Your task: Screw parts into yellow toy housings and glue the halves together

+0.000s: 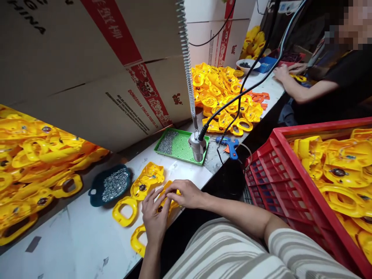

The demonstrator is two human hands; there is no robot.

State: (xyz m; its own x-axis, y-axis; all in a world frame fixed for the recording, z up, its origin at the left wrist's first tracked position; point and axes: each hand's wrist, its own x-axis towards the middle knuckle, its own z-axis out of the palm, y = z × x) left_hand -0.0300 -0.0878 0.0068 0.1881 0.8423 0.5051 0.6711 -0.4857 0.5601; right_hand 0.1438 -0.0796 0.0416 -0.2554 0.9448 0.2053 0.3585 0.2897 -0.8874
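Observation:
At the front edge of the white-topped bench, both my hands are over a yellow plastic shell (175, 208), which they partly cover. My left hand (155, 212) bends its fingers around the shell's near side. Over the far side, my right hand (186, 193) is closed in a pinch, its fingertips meeting those of the left; anything between them is hidden. A second yellow shell half (148, 179) with a dark round part and thin wires lies just beyond, its ring-shaped handle (124, 211) towards the left. Another yellow loop (137, 241) shows beside my left wrist.
A dark teal tray (97, 193) and a green tray (186, 153) hold small metal screws. An electric screwdriver (198, 146) hangs from a coiled spring above the green tray. Beyond lie a blue glue gun (231, 148) and heaped yellow shells (215, 91). A red crate (274, 162) stands right; a co-worker (319, 85) sits behind it.

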